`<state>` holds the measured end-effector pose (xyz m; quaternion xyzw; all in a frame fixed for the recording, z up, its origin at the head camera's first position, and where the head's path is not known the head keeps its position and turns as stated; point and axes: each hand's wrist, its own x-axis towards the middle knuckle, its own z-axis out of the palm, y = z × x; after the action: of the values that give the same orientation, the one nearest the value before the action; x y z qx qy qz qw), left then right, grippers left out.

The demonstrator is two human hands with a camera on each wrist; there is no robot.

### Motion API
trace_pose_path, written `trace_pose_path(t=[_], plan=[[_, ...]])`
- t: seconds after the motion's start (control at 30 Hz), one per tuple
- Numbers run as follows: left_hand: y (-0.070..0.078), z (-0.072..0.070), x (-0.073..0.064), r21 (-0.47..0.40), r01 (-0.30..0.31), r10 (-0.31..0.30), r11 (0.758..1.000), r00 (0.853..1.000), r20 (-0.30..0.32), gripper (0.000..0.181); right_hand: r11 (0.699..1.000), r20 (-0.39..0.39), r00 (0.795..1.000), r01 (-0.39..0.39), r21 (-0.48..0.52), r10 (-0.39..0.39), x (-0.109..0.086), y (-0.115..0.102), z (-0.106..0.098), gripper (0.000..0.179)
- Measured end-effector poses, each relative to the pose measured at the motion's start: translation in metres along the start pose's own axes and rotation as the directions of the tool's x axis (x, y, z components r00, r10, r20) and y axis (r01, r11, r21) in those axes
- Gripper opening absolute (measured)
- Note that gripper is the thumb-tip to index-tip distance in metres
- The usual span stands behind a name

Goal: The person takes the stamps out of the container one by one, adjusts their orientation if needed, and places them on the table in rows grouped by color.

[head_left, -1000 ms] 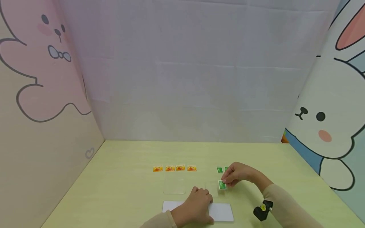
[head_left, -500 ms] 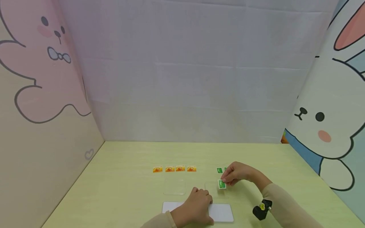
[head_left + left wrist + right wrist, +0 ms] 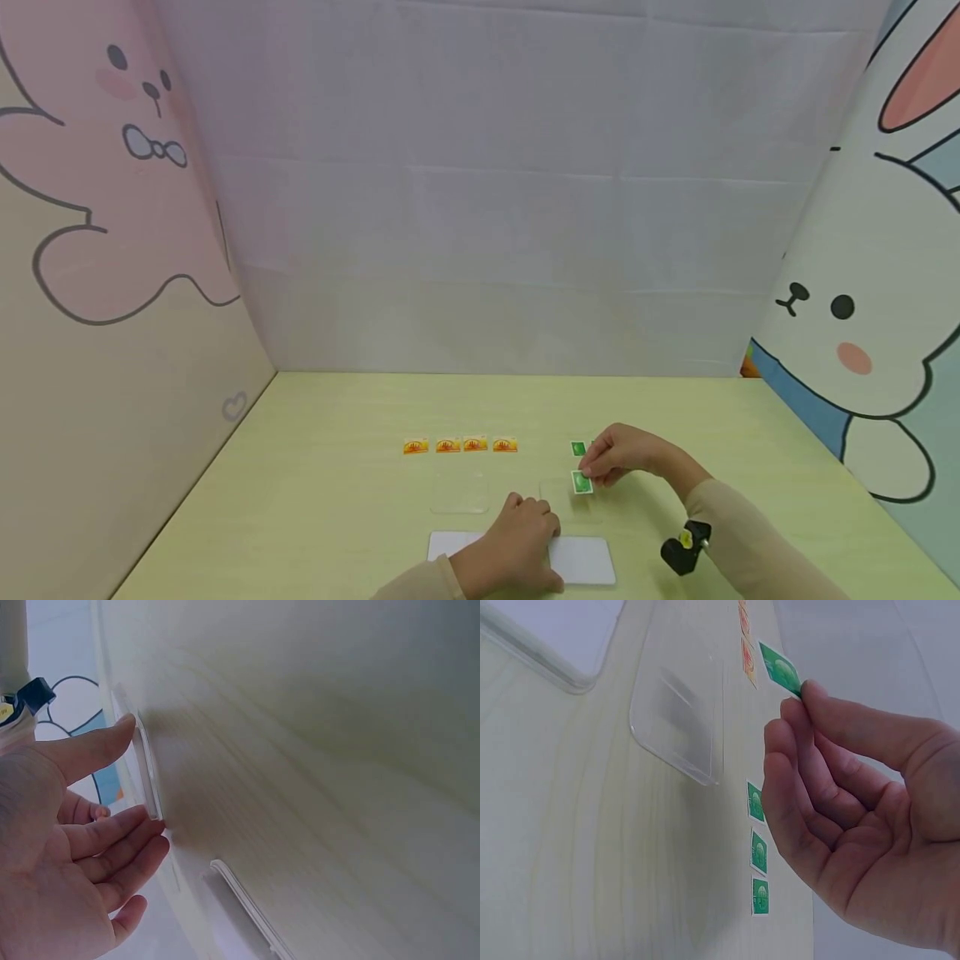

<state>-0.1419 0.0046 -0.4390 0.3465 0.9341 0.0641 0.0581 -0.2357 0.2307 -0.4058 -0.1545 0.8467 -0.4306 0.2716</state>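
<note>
My right hand [image 3: 622, 452] pinches a small green stamp [image 3: 582, 483] with a white border between thumb and fingertip. In the right wrist view the stamp [image 3: 780, 671] is held by one corner, raised over the table. Below it in the head view lies a clear plastic lid [image 3: 553, 500], partly hard to make out. My left hand [image 3: 521, 542] spans the right-hand white flat case [image 3: 585, 560], thumb at its front edge and fingers at its back edge. A second white case [image 3: 450, 543] lies to the left, partly covered by that hand.
Behind the hands stand a row of several orange stamps [image 3: 447, 446] and some green stamps [image 3: 759, 851], partly hidden by the right hand in the head view. Another clear lid [image 3: 459, 493] lies left of centre. A white back wall and cartoon side panels enclose the table.
The right hand has shifted the green stamp very slightly left and away from me. My left hand holds its place on the case.
</note>
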Motion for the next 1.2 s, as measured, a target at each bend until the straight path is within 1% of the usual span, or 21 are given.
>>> trace_pose_path(t=[0.13, 0.37, 0.53, 0.7, 1.03, 1.2], plan=[[-0.0004, 0.0010, 0.0008, 0.004, 0.001, -0.001, 1.000, 1.000, -0.001, 0.044, 1.000, 0.000, 1.000, 0.000, -0.003, 0.000, 0.0003, -0.0026, 0.0002, 0.024], [-0.0004, 0.0011, 0.0006, 0.005, 0.001, -0.001, 1.000, 1.000, -0.007, 0.043, 0.999, 0.014, 0.999, 0.040, 0.007, -0.041, 0.0006, -0.0028, -0.0012, 0.024], [-0.0019, 0.0027, 0.0008, 0.007, -0.005, 0.005, 1.000, 1.000, -0.013, 0.043, 0.999, 0.009, 0.999, 0.049, 0.003, -0.049, 0.0024, -0.0036, -0.0021, 0.024], [-0.0012, 0.0035, 0.0002, 0.020, -0.009, 0.010, 1.000, 1.000, -0.027, 0.043, 0.999, 0.001, 0.999, 0.034, 0.005, -0.034, 0.0049, -0.0035, -0.0025, 0.025], [0.0010, 0.0022, -0.0011, 0.034, -0.016, 0.017, 0.999, 0.999, -0.046, 0.044, 0.999, -0.001, 0.999, 0.036, 0.003, -0.036, 0.0090, -0.0028, -0.0038, 0.025], [0.0015, 0.0030, -0.0012, 0.031, -0.018, 0.019, 0.999, 0.999, -0.044, 0.044, 0.999, 0.001, 0.999, 0.033, 0.012, -0.033, 0.0089, -0.0034, -0.0040, 0.025]])
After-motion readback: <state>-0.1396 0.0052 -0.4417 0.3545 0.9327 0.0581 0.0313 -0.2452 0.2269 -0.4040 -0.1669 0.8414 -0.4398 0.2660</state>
